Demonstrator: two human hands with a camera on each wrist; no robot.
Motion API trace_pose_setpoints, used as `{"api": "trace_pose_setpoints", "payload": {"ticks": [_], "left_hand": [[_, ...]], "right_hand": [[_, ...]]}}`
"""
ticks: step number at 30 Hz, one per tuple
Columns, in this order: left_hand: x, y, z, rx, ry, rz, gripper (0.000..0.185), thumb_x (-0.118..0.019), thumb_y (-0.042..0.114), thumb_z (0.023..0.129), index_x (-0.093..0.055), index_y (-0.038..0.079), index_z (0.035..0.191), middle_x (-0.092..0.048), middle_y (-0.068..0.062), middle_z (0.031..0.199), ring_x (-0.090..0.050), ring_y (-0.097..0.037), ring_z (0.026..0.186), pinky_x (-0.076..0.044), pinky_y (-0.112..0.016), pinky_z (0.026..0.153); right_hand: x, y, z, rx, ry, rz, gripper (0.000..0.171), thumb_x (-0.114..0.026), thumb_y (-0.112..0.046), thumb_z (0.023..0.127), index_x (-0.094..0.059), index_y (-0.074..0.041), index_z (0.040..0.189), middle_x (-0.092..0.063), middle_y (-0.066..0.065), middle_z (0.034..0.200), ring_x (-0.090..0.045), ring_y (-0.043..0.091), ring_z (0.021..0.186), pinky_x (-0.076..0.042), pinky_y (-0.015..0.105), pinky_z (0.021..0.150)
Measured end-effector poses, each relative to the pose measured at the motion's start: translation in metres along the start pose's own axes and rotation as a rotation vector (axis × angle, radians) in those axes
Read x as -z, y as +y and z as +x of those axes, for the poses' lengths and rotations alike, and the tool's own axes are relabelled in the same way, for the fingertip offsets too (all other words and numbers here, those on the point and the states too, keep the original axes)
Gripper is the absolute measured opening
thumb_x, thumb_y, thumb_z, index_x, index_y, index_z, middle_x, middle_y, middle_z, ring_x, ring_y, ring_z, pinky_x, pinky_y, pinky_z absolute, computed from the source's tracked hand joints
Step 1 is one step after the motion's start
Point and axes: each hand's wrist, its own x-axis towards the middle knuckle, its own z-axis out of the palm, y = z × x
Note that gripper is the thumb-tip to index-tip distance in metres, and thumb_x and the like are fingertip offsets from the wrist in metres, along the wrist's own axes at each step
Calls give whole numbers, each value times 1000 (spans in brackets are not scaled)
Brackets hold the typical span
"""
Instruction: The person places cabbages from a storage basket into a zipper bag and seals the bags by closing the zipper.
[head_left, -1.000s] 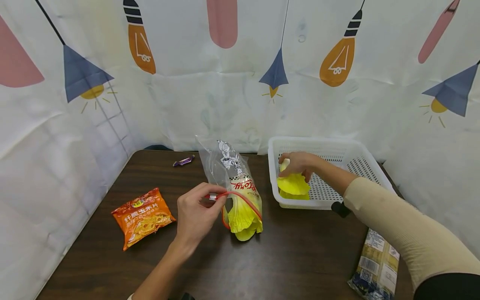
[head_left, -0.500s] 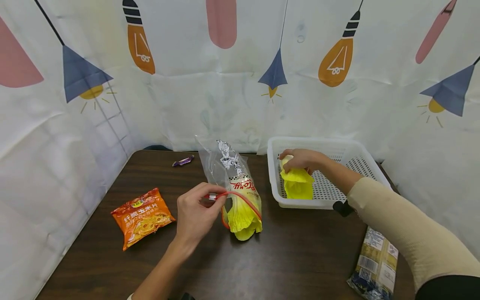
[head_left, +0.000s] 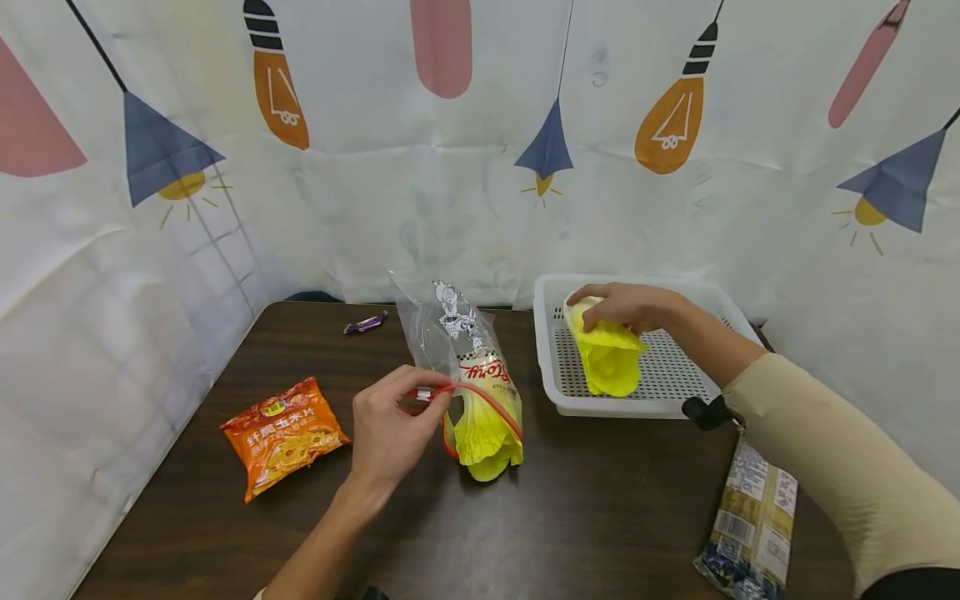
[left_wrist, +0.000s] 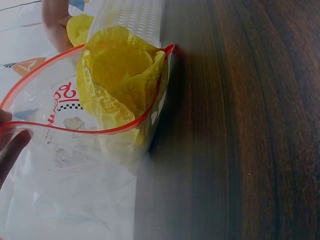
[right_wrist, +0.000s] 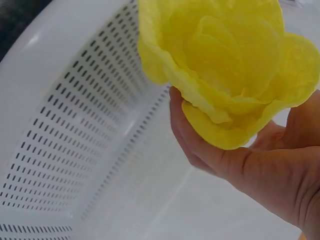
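Observation:
A clear zip bag (head_left: 472, 346) with a red rim lies on the table, with a yellow napa cabbage (head_left: 487, 442) inside. My left hand (head_left: 397, 425) pinches the bag's red edge near a small white-and-red tab; in the left wrist view the mouth gapes around the cabbage's leafy end. Over the white basket (head_left: 551, 392), my right hand (head_left: 626, 307) grips a second yellow napa cabbage (head_left: 611, 358) by its pale base, leaves hanging down. Frilly leaves of this held cabbage (right_wrist: 220, 65) fill the top of the right wrist view, thumb and fingers wrapped around it.
An orange snack packet (head_left: 287, 437) lies at the left, and a small purple-wrapped candy (head_left: 366, 322) near the back edge. At the right front is a gold-and-blue package (head_left: 753, 517), partly under the right forearm. A printed cloth (head_left: 450, 208) hangs behind the table.
My right hand has lifted the second napa cabbage from the basket's left side and shifted right with it, tilting it leaves-down. The left hand and the bag have stayed in place.

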Motion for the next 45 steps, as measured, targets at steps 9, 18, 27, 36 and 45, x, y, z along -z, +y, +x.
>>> {"api": "trace_pose_setpoints", "payload": {"ticks": [9, 18, 27, 36, 45], "left_hand": [[0, 0, 0, 6, -5, 0, 17, -86, 4, 83, -81, 16, 94, -75, 7, 87, -70, -7, 74, -61, -17, 65], [-1, 0, 2, -5, 4, -8, 18, -86, 3, 83, -81, 16, 94, -75, 8, 87, -70, -7, 74, -60, -17, 66], [0, -1, 2, -2, 9, -5, 17, -85, 3, 84, -81, 16, 95, -75, 7, 88, -70, -7, 75, -60, -17, 66], [1, -2, 2, -12, 14, -12, 18, -85, 3, 84, -81, 16, 95, -75, 7, 88, -70, -8, 75, -60, -16, 65], [1, -3, 1, -18, 19, -10, 18, -85, 3, 84, -82, 17, 94, -75, 8, 87, -70, -8, 73, -60, -16, 65]], "right_hand": [[7, -2, -28, 39, -19, 27, 74, -65, -28, 96, -31, -34, 162, -28, 21, 160, -53, 37, 123, -59, 35, 90], [4, -1, -61, 146, -56, 147, 73, -63, -23, 97, -30, -34, 161, -31, 20, 155, -57, 37, 115, -59, 38, 90], [-16, 16, -81, 247, -128, 298, 68, -57, -16, 101, -30, -33, 161, -37, 24, 143, -60, 38, 109, -59, 40, 88], [-53, 34, -95, 384, -218, 417, 69, -59, -15, 103, -31, -36, 163, -29, 26, 155, -57, 39, 118, -59, 45, 92], [-95, 38, -97, 532, -335, 514, 69, -55, -8, 103, -32, -32, 163, -31, 28, 151, -60, 37, 115, -61, 41, 92]]}}
